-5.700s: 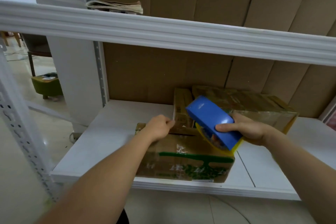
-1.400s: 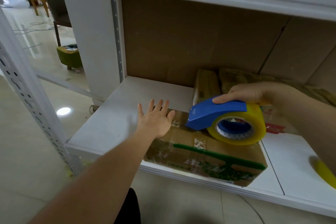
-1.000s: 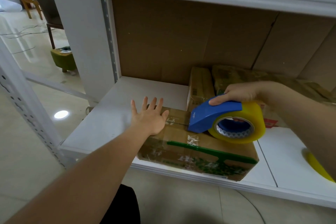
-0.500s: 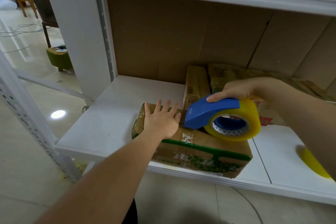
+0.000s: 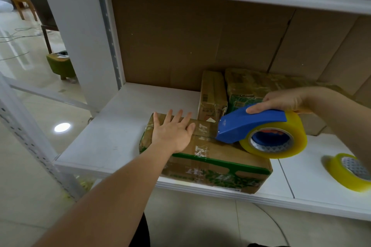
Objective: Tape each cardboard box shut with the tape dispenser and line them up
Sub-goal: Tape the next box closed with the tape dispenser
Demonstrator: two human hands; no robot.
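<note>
1. Cardboard box [image 5: 210, 158] at the shelf [image 5: 112, 138] front edge, long axis left-right
2. Left hand [image 5: 172, 132] flat, fingers straight, pressing the box top's left end
3. Right hand [image 5: 285, 100] gripping the tape dispenser [image 5: 259, 128], nose on the box top just right of the left hand
4. Open shelf lies left; taped boxes [image 5: 212, 90] behind; spare tape roll [image 5: 349, 172] right

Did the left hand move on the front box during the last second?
Yes. The left hand shifted from the front box's left edge onto its top, toward the tape dispenser.
</note>
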